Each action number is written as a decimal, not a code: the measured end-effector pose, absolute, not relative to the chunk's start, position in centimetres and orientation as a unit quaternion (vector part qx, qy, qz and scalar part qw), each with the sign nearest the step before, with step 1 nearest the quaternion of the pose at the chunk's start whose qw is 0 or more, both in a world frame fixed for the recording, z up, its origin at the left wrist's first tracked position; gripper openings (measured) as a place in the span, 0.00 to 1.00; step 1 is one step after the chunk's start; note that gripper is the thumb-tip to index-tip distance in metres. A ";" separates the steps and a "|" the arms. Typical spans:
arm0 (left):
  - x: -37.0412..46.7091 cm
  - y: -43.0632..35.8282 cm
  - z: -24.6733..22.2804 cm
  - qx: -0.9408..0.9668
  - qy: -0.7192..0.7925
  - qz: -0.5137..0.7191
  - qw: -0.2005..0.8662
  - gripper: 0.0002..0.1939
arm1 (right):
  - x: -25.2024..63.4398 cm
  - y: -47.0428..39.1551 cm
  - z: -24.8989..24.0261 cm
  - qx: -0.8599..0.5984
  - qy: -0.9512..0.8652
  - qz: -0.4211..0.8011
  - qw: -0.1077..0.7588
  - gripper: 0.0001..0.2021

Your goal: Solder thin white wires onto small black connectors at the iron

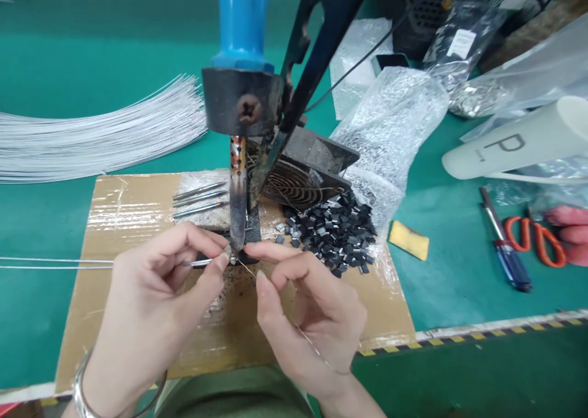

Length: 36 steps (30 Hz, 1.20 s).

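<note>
Wires (55, 264), two, thin, white, straight, come in from the left side over a brown cardboard sheet (119, 213), run behind the left hand (168, 298). Left thumb and index tips together, clamped on a tiny work piece (233, 259) at the wires' end; detail too small to tell. Silver bracelet (82, 390) on that wrist.

Right hand (315, 311): thumb and a bent finger close on a thin silvery strand (316, 350); exact contact partly hidden. Index extended, its tip near the work piece. Strand runs from the work piece back across the palm.

Blue-handled soldering iron (237, 207) in a black metal bracket (316, 44), upright, tip down at the work piece, between both hands' fingertips.

Behind hands: slim metal rods (201, 201) side by side; black fan with round wire grille (294, 185), tilted; pile of small black flat pieces (337, 231), right of the rods. Long curved bundle of white wires (101, 142) far left, on green tabletop (450, 222).

Right side: yellow rectangular sponge (408, 240), clear bubble wrap (395, 124), blue-handled screwdriver (509, 259), orange-handled scissors (537, 240) just beside it, white cup with letter P (519, 138), lying tilted.
</note>
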<state>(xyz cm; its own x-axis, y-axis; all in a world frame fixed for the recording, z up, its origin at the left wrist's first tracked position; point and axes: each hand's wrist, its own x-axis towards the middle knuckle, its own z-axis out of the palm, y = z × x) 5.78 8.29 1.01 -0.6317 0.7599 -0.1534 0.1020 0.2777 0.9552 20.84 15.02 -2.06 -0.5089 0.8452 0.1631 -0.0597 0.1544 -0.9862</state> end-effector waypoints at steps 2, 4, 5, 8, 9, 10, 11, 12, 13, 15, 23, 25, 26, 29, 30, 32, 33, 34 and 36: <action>5.8 8.2 1.1 0.291 0.735 0.527 0.311 0.03 | 20.9 15.0 -2.0 -0.300 -0.651 0.574 0.395 0.12; 5.8 8.2 1.1 0.281 0.741 0.523 0.313 0.03 | 20.9 15.0 -2.0 -0.297 -0.651 0.576 0.396 0.12; 5.9 8.3 1.2 0.278 0.743 0.520 0.317 0.04 | 20.9 15.0 -2.0 -0.297 -0.650 0.578 0.395 0.13; 5.9 8.3 1.2 0.278 0.743 0.516 0.324 0.04 | 20.9 15.0 -2.0 -0.303 -0.650 0.575 0.393 0.12; 5.9 8.3 1.2 0.282 0.740 0.518 0.324 0.04 | 20.9 15.0 -2.0 -0.304 -0.651 0.573 0.394 0.12; 5.9 8.3 1.2 0.284 0.738 0.519 0.324 0.04 | 20.9 15.0 -1.9 -0.305 -0.652 0.571 0.395 0.12; 5.9 8.3 1.2 0.284 0.738 0.520 0.322 0.04 | 20.9 15.0 -1.9 -0.306 -0.653 0.570 0.395 0.12; 5.9 8.2 1.2 0.280 0.741 0.520 0.320 0.04 | 20.9 15.0 -1.9 -0.306 -0.653 0.569 0.394 0.12; 5.9 8.2 1.2 0.277 0.743 0.518 0.321 0.04 | 20.9 15.0 -1.9 -0.306 -0.654 0.570 0.393 0.12; 5.9 8.1 1.2 0.273 0.745 0.515 0.324 0.04 | 20.9 15.0 -1.9 -0.307 -0.653 0.570 0.392 0.12; 6.0 8.1 1.4 0.277 0.743 0.515 0.325 0.04 | 20.8 15.1 -1.9 -0.303 -0.660 0.561 0.398 0.11; 6.0 8.0 1.3 0.282 0.740 0.518 0.323 0.04 | 20.8 15.2 -1.9 -0.304 -0.658 0.562 0.397 0.11; 5.9 8.0 1.3 0.282 0.741 0.517 0.323 0.04 | 20.8 15.2 -1.9 -0.306 -0.657 0.563 0.397 0.11; 5.8 8.2 1.1 0.285 0.741 0.514 0.325 0.04 | 20.7 15.1 -2.0 -0.308 -0.658 0.562 0.395 0.11; 5.8 8.3 1.0 0.288 0.739 0.515 0.324 0.04 | 20.7 15.1 -2.0 -0.307 -0.659 0.563 0.394 0.11; 5.8 8.4 1.0 0.291 0.739 0.513 0.324 0.04 | 20.7 15.0 -2.2 -0.305 -0.659 0.563 0.394 0.11; 5.8 8.4 1.0 0.293 0.739 0.515 0.322 0.04 | 20.7 15.0 -2.2 -0.305 -0.660 0.562 0.394 0.11; 5.8 8.4 1.0 0.293 0.738 0.515 0.321 0.04 | 20.7 15.0 -2.2 -0.305 -0.661 0.561 0.395 0.11; 5.9 8.3 1.0 0.293 0.739 0.515 0.321 0.04 | 20.8 15.0 -2.2 -0.306 -0.662 0.558 0.395 0.12</action>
<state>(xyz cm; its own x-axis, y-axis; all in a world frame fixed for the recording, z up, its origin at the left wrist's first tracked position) 5.89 8.33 1.02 -0.6218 0.7640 -0.1719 0.1024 0.2970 0.9494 20.78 15.00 -2.17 -0.5005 0.8464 0.1820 -0.0355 0.1900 -0.9812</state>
